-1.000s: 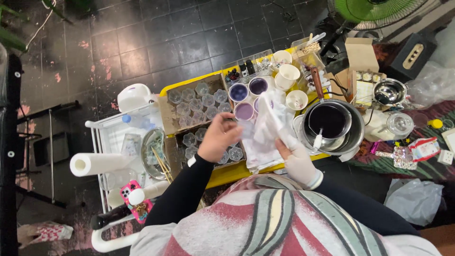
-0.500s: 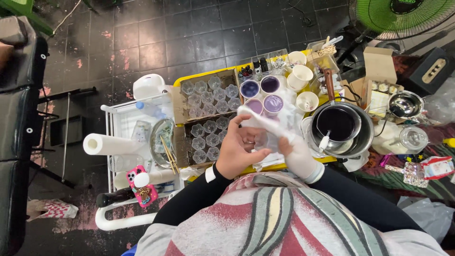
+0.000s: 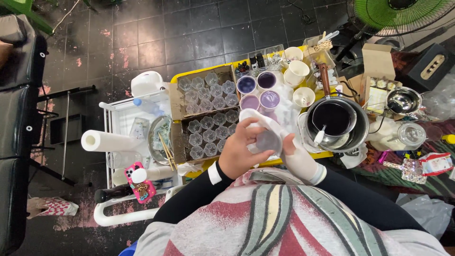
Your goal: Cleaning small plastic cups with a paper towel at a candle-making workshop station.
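My bare left hand (image 3: 239,151) grips a crumpled white cloth (image 3: 259,121) wrapped around a small clear cup (image 3: 269,140). From the right, my right hand (image 3: 298,159), in a white glove, holds the same cloth and cup. Both hands hover over the front edge of a yellow table (image 3: 251,167). Just beyond them lie cardboard trays (image 3: 176,102) of several clear flower-shaped cups (image 3: 208,136) and cups of purple liquid (image 3: 247,85).
A metal pot of dark liquid (image 3: 334,121) with a white spoon stands to the right. On the white cart (image 3: 113,142) to the left lie a paper towel roll (image 3: 102,141), a metal dish with sticks (image 3: 161,140) and a pink phone (image 3: 137,182). A green fan (image 3: 398,14) stands at the back right.
The cloth, spread wide a second ago, is now bunched around the clear cup. Both hands have closed in on it and drawn nearer my body.
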